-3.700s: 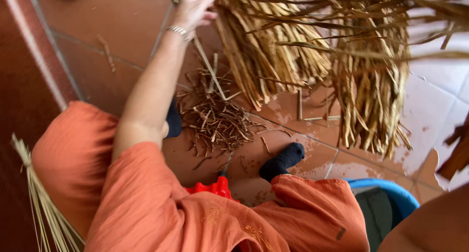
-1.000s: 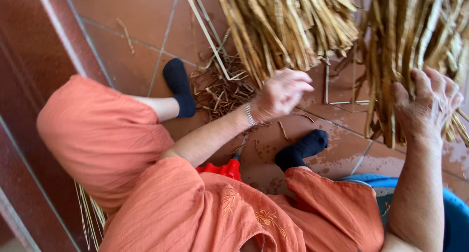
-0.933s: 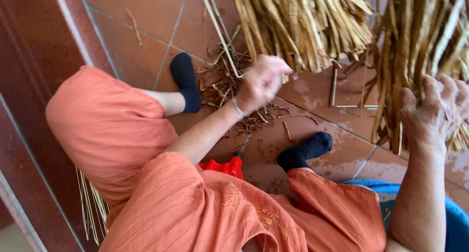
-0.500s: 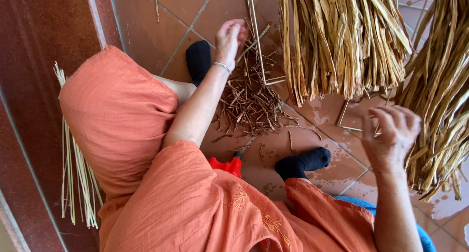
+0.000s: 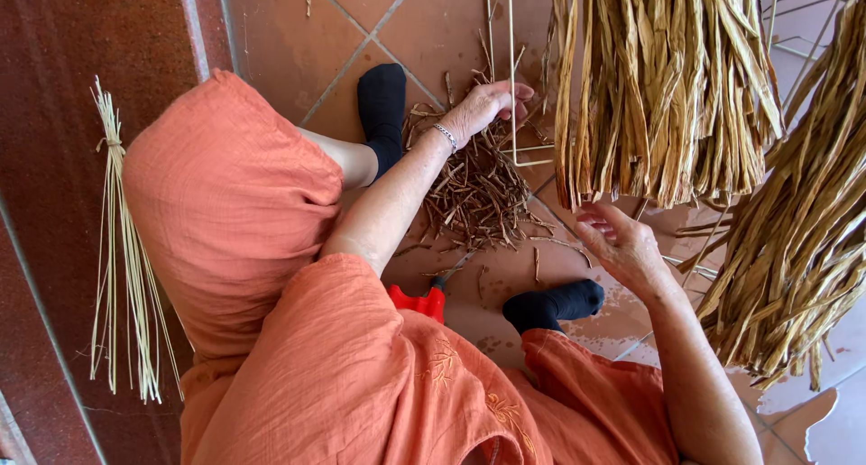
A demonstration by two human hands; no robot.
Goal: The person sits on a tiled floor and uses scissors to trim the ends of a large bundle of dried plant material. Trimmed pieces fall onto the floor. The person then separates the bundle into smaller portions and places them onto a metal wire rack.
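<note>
My left hand (image 5: 483, 111) is pinched shut on a thin stalk (image 5: 511, 68) standing over the scrap pile (image 5: 478, 190) on the floor. Right hand (image 5: 622, 244) open, empty, just under the hanging leaf bundle (image 5: 663, 77). I'd keep the stalk upright w/ a light pinch, steady the bundle w/ the right.

My trousers (image 5: 271, 339) are soft, crinkled orange cloth, my socks (image 5: 382, 104) matt black knit. The hanging straw (image 5: 658, 86) looks dry, fibrous and rough. The floor (image 5: 298, 32) is smooth, faintly glossy terracotta tile.
</note>
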